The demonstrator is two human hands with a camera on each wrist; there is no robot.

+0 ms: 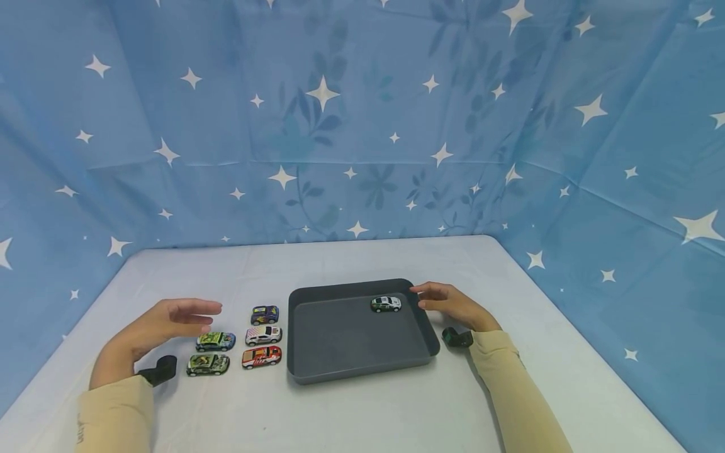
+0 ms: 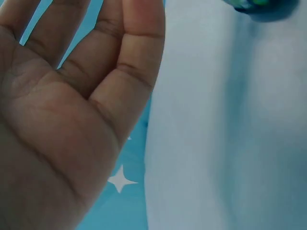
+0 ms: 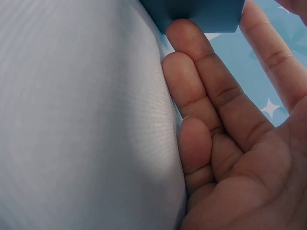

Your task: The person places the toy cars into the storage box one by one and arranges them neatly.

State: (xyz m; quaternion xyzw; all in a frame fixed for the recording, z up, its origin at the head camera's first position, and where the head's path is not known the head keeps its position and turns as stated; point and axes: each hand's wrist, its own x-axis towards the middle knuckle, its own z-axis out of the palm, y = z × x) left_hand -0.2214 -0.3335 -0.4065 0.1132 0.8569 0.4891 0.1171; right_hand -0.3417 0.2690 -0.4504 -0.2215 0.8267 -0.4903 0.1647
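My left hand (image 1: 170,322) hovers with loosely extended fingers beside a blue-green toy car (image 1: 216,341). In the left wrist view its palm (image 2: 53,110) shows nothing held, and part of that car (image 2: 252,4) shows at the top edge. A green camouflage toy car (image 1: 207,364) sits just nearer. My right hand (image 1: 453,303) is at the right rim of a dark grey tray (image 1: 362,372), near the far corner. In the right wrist view its relaxed fingers (image 3: 189,81) reach the tray's wall (image 3: 201,17). A white and dark green toy car (image 1: 386,304) stands inside the tray.
Left of the tray, a purple toy car (image 1: 265,314), a white one (image 1: 263,335) and a red-orange one (image 1: 262,357) stand in a column. All rest on a white-covered table (image 1: 351,415). A blue star-patterned curtain (image 1: 362,126) surrounds its back and sides.
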